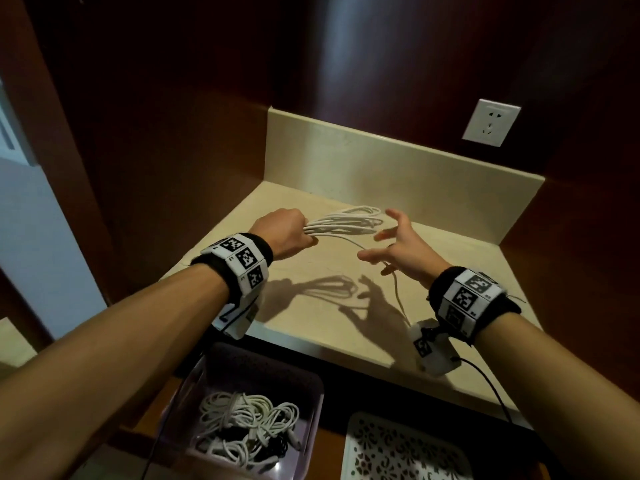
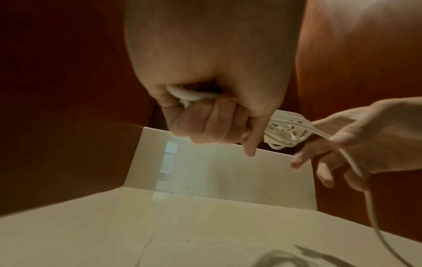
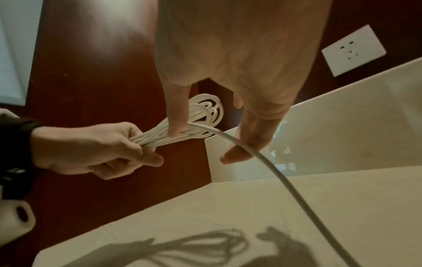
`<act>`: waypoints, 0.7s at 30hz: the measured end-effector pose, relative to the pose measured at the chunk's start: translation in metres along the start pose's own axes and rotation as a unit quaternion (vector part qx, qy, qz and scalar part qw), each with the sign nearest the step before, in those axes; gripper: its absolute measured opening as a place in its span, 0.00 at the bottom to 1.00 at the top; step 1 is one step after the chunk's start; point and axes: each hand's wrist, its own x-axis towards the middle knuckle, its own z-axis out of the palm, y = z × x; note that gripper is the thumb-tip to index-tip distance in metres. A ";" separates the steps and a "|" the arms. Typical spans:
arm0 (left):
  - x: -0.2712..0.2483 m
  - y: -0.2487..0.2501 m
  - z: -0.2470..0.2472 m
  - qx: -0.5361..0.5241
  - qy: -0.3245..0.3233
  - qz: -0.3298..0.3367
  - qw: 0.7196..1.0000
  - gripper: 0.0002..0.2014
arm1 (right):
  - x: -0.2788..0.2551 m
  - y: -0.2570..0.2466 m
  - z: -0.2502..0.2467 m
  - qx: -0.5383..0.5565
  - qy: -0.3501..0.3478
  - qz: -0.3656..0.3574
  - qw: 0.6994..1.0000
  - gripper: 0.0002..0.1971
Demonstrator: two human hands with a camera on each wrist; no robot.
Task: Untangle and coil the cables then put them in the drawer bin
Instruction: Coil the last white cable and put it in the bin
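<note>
My left grip clutches a white cable folded into long, flat loops that fan out rightward above the desk. Its loose tail runs across my spread right grip and trails down. Below, a purple drawer bin holds tangled white and black cables.

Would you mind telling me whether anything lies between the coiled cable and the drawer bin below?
Nothing visible does. The left hand holds the coiled cable above the counter; the purple bin lies open below, already holding cables.
</note>
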 end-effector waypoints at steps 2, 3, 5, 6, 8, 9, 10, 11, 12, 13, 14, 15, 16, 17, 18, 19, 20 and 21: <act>0.002 -0.005 -0.004 -0.023 -0.002 -0.018 1.000 0.16 | 0.001 0.005 0.001 0.045 -0.015 0.009 0.999 0.36; 0.002 -0.007 -0.006 -0.035 -0.002 -0.026 0.999 0.16 | 0.001 0.007 0.002 0.060 -0.024 0.002 0.998 0.27; 0.005 -0.011 -0.008 -0.082 -0.001 -0.045 0.996 0.16 | 0.000 0.009 0.001 0.071 -0.045 -0.034 0.996 0.11; 0.006 -0.013 -0.009 -0.121 0.000 -0.055 0.991 0.15 | 0.000 0.011 0.001 0.077 -0.060 -0.049 0.994 0.09; 0.006 -0.013 -0.014 -0.193 0.000 -0.067 0.979 0.14 | -0.001 0.012 0.000 0.075 -0.100 -0.051 0.991 0.12; 0.006 -0.013 -0.016 -0.218 -0.003 -0.066 0.974 0.14 | -0.001 0.011 0.001 0.060 -0.124 -0.042 0.990 0.12; 0.005 -0.012 -0.019 -0.239 -0.009 -0.062 0.969 0.14 | 0.000 0.011 0.001 0.037 -0.146 -0.031 0.988 0.12; 0.004 -0.011 -0.022 -0.255 -0.017 -0.052 0.965 0.15 | 0.002 0.010 0.002 0.008 -0.162 -0.019 0.986 0.12; 0.002 -0.009 -0.026 -0.266 -0.030 -0.039 0.963 0.15 | 0.004 0.008 0.002 -0.022 -0.170 -0.009 0.985 0.12; 0.000 -0.008 -0.029 -0.269 -0.046 -0.023 0.962 0.15 | 0.007 0.007 0.001 -0.049 -0.168 -0.001 0.985 0.12; -0.003 -0.007 -0.032 -0.264 -0.066 -0.006 0.962 0.15 | 0.008 0.004 -0.001 -0.071 -0.160 0.004 0.985 0.13; -0.005 -0.007 -0.034 -0.252 -0.090 0.011 0.963 0.15 | 0.010 0.002 -0.004 -0.093 -0.145 0.005 0.985 0.13; -0.007 -0.007 -0.036 -0.230 -0.116 0.026 0.966 0.16 | 0.012 -0.002 -0.007 -0.114 -0.130 0.000 0.985 0.13; -0.009 -0.006 -0.036 -0.194 -0.139 0.042 0.970 0.16 | 0.014 -0.006 -0.012 -0.140 -0.111 -0.010 0.984 0.15; -0.011 -0.005 -0.036 -0.141 -0.157 0.057 0.976 0.16 | 0.016 -0.011 -0.016 -0.166 -0.095 -0.018 0.981 0.18; -0.013 -0.004 -0.034 -0.078 -0.167 0.072 0.980 0.15 | 0.018 -0.018 -0.019 -0.186 -0.089 -0.022 0.978 0.17; -0.014 -0.002 -0.032 -0.016 -0.169 0.085 0.982 0.13 | 0.019 -0.026 -0.022 -0.198 -0.092 -0.023 0.976 0.15; -0.015 -0.001 -0.030 0.038 -0.167 0.095 0.981 0.10 | 0.019 -0.034 -0.023 -0.205 -0.098 -0.022 0.974 0.13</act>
